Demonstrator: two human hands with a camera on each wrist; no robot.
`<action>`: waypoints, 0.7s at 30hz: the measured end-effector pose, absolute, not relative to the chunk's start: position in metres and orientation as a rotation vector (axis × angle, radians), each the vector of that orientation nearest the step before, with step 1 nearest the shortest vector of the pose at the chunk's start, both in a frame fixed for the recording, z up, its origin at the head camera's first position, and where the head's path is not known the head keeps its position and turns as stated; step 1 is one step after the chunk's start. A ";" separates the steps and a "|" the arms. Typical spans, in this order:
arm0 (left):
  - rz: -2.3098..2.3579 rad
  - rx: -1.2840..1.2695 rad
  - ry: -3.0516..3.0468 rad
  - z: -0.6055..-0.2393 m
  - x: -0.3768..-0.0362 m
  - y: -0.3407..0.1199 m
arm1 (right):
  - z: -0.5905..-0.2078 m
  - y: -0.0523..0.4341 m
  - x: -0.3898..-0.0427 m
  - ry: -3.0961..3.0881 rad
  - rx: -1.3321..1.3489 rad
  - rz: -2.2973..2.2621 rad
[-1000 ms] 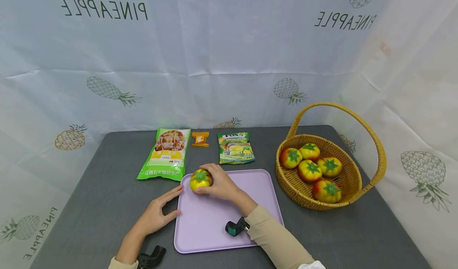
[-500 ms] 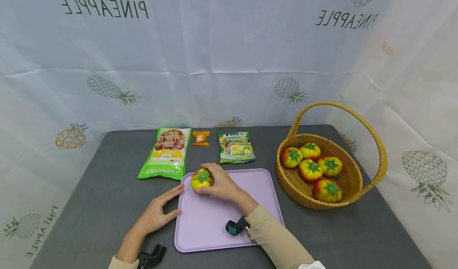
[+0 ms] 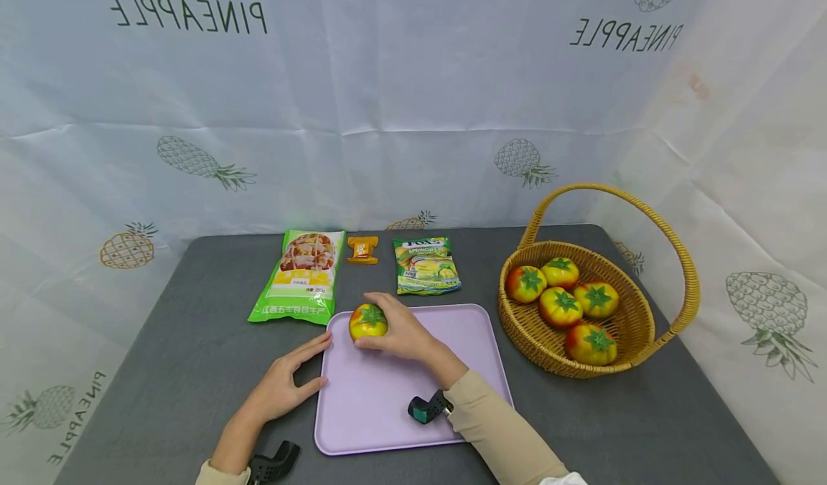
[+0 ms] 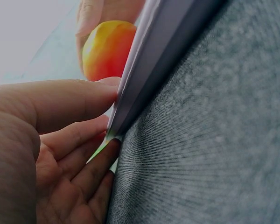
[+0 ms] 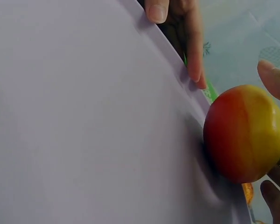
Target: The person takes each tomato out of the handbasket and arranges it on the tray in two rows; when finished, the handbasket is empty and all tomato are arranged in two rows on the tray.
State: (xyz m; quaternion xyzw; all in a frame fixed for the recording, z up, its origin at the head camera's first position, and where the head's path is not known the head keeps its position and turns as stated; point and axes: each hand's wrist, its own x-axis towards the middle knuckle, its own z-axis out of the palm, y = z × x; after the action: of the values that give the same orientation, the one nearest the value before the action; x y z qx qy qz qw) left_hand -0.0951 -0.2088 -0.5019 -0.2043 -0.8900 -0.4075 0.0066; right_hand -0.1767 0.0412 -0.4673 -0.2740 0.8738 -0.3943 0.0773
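A yellow-and-red tomato (image 3: 367, 322) with a green leafy top sits at the far left corner of a pale purple tray (image 3: 413, 413). My right hand (image 3: 403, 331) curves round its right side, thumb at the near side and forefinger at the far side. In the right wrist view, the tomato (image 5: 242, 133) lies against the tray's raised rim, its green top turned towards the fingers. My left hand (image 3: 284, 381) touches the tray's left edge with thumb and fingertips, its fingers extended. The left wrist view shows that thumb (image 4: 84, 100) against the outside of the rim.
Right of the tray stands a wicker basket (image 3: 517, 327) with a tall handle, holding several similar tomatoes (image 3: 560, 307). Behind the tray lie a green food bag (image 3: 300, 277), a small orange packet (image 3: 362, 250) and a green-yellow sweets bag (image 3: 426, 266). Pineapple-print cloth surrounds the grey table (image 3: 213, 313).
The tomato has shifted slightly right and rolled a little, its green top now tilting away to the right. My right hand has moved very slightly; my left hand stays at the tray edge.
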 end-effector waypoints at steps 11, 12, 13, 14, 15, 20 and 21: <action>-1.273 -0.648 -2.778 -0.502 -0.095 -0.209 | -0.449 0.065 -0.168 2.658 -0.832 -1.284; -1.273 -0.648 -2.778 -0.502 -0.095 -0.209 | -0.447 0.069 -0.167 2.662 -0.831 -1.297; -1.268 -0.648 -2.780 -0.502 -0.095 -0.209 | -0.445 0.073 -0.166 2.665 -0.832 -1.314; -1.267 -0.649 -2.780 -0.502 -0.095 -0.209 | -0.444 0.077 -0.165 2.668 -0.826 -1.332; -1.268 -0.651 -2.780 -0.501 -0.095 -0.209 | -0.443 0.082 -0.163 2.673 -0.817 -1.353; -1.271 -0.663 -2.771 -0.502 -0.095 -0.209 | -0.438 0.109 -0.156 2.705 -0.774 -1.450; -1.271 -0.663 -2.769 -0.502 -0.095 -0.209 | -0.437 0.114 -0.155 2.717 -0.768 -1.459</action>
State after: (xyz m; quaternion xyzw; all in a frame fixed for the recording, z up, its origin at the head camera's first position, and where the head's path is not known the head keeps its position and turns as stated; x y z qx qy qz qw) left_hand -0.0954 -0.2092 -0.5021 -0.2127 -0.8879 -0.4077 0.0118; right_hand -0.1548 0.1141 -0.4374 -0.2416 0.8547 -0.4591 -0.0183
